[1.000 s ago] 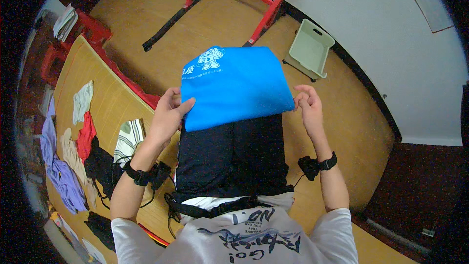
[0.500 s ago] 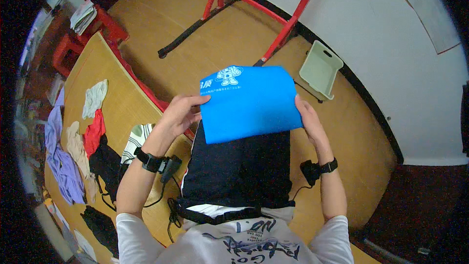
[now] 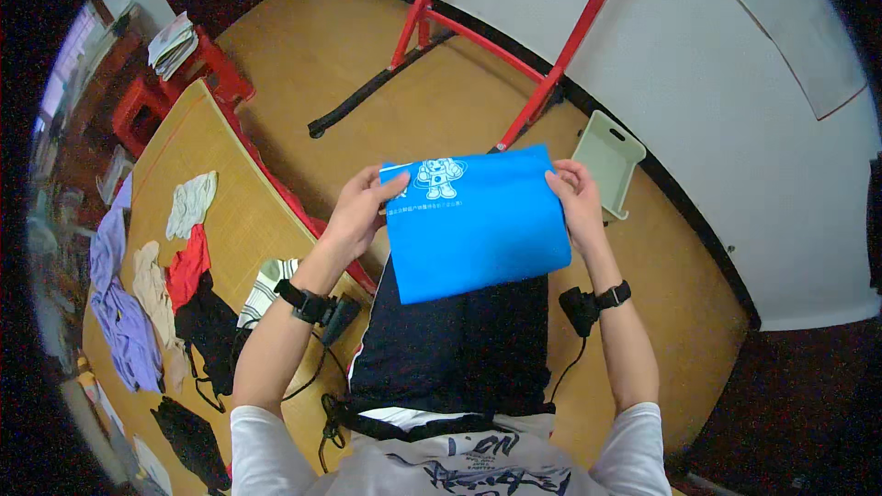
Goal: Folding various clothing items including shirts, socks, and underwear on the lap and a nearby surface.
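A flat blue printed cloth [image 3: 482, 225], with a white cartoon figure near its upper left, is held up in front of me over my black trousers [image 3: 459, 349]. It looks like folded fabric, though I cannot tell whether it is a bag. My left hand [image 3: 360, 207] grips its upper left edge, thumb on top and fingers behind. At the upper right edge, my right hand [image 3: 577, 202] pinches it the same way. Fingers behind the cloth are mostly hidden.
To my left, a tan table [image 3: 234, 193] bears striped socks [image 3: 266, 292], a purple garment [image 3: 119, 312], a beige one [image 3: 152, 285], a red one [image 3: 190, 262] and black ones [image 3: 207, 326]. Ahead stand a red metal frame [image 3: 487, 48], a pale green bin [image 3: 608, 161] and red stools [image 3: 142, 115].
Both hands have shifted toward the cloth's upper corners, the right one moving up its edge. The cloth is tilted differently and sits lower in view. The whole view has shifted slightly.
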{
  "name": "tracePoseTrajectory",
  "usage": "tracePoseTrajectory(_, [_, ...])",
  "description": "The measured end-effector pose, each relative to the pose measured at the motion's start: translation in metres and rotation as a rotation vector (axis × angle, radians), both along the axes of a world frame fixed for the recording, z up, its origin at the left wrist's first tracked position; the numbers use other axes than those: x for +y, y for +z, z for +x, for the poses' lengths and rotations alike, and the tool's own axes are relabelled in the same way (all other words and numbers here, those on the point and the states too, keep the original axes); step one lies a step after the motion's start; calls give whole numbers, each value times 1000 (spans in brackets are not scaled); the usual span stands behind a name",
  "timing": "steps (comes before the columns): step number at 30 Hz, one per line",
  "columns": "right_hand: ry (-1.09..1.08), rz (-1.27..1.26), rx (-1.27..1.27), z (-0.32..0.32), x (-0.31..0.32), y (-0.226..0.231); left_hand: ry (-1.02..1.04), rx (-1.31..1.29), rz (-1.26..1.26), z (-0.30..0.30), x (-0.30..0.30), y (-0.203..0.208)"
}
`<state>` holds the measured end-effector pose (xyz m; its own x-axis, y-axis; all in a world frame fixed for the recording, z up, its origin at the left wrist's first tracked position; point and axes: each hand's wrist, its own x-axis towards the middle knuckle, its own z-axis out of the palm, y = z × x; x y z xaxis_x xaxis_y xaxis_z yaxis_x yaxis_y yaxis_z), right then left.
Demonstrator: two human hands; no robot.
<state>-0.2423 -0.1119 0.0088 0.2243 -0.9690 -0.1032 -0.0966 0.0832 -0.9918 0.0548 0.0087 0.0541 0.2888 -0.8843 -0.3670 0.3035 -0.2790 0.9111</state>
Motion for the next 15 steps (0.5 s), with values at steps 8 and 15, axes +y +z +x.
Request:
tracePoseTrajectory(8, [229,73,253,21,-11,23,-89,160,57,4,-16,-3])
tracePoseTrajectory(15, [251,98,213,21,-12,19,-94,-82,-113,-2,-10,-3])
